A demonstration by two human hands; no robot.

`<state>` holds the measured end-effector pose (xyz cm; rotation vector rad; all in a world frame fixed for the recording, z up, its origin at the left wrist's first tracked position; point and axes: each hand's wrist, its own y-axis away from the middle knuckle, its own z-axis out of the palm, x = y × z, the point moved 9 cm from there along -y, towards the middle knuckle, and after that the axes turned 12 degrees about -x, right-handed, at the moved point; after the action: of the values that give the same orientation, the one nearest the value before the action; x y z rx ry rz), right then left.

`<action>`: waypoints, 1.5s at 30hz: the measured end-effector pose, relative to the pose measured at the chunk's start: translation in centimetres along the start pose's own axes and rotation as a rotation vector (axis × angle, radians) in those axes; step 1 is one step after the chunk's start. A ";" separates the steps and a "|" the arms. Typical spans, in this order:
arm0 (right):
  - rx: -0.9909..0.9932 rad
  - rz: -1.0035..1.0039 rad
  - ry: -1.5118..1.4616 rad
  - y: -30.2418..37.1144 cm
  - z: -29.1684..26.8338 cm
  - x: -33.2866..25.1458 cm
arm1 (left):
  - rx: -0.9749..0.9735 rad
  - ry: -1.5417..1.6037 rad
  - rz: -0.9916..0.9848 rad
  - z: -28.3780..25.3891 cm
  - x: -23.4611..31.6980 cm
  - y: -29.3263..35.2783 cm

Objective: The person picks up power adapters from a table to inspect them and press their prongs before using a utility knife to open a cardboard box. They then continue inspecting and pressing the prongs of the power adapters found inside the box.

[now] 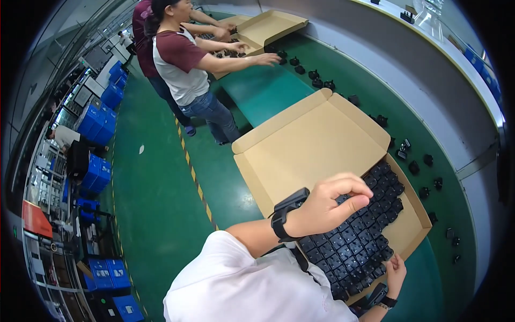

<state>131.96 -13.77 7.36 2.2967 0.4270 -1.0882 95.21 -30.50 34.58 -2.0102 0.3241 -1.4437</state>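
Observation:
An open cardboard box (410, 228) lies before me with its lid (311, 150) folded back. Rows of small black plastic parts (343, 252) fill most of it. My left hand (335, 204), wearing a black wrist strap and device, hovers over the parts. Its fingers curl toward the thumb; whether they hold anything is hidden. Down at the box's near right side is my right hand (396, 273), also strapped at the wrist. Its fingertips close on a black part (386, 253) at the edge of the rows.
Loose black parts (414, 167) lie scattered along the green surface between the box and a pale partition (429, 102). Two people (182, 70) stand at the far left, reaching over another cardboard box (268, 29). Blue bins (96, 121) line the far left.

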 end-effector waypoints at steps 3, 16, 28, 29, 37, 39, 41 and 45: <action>0.026 -0.024 0.019 0.1 0.5 -1.3 | -0.090 0.116 -0.276 1.8 -5.1 2.1; 0.225 -0.365 0.481 -13.6 -2.7 -1.8 | -0.595 -0.051 -0.617 21.5 -28.8 4.7; 0.212 -0.071 0.172 -15.4 -5.9 4.3 | -0.580 0.065 -0.673 30.4 -31.3 5.7; 0.170 0.013 -0.134 -14.5 -5.4 4.3 | -0.579 0.061 -0.677 30.9 -31.1 5.2; 0.181 -0.348 -0.118 -8.2 -4.4 -4.2 | -0.490 0.816 -0.718 33.2 -28.3 1.9; 0.209 -0.523 -0.166 -6.6 -5.8 -5.5 | -0.532 0.799 -0.611 32.0 -27.4 1.4; 0.219 -0.611 -0.194 -5.8 -6.3 -6.7 | -0.549 0.786 -0.561 31.2 -26.2 1.3; 0.240 -0.925 -0.096 -4.0 -5.3 -10.7 | -0.610 0.765 -0.483 30.3 -23.9 1.5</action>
<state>126.55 -7.90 17.08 2.2403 1.4758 -1.7289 114.43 -8.27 9.47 -1.9566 0.6973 -2.6721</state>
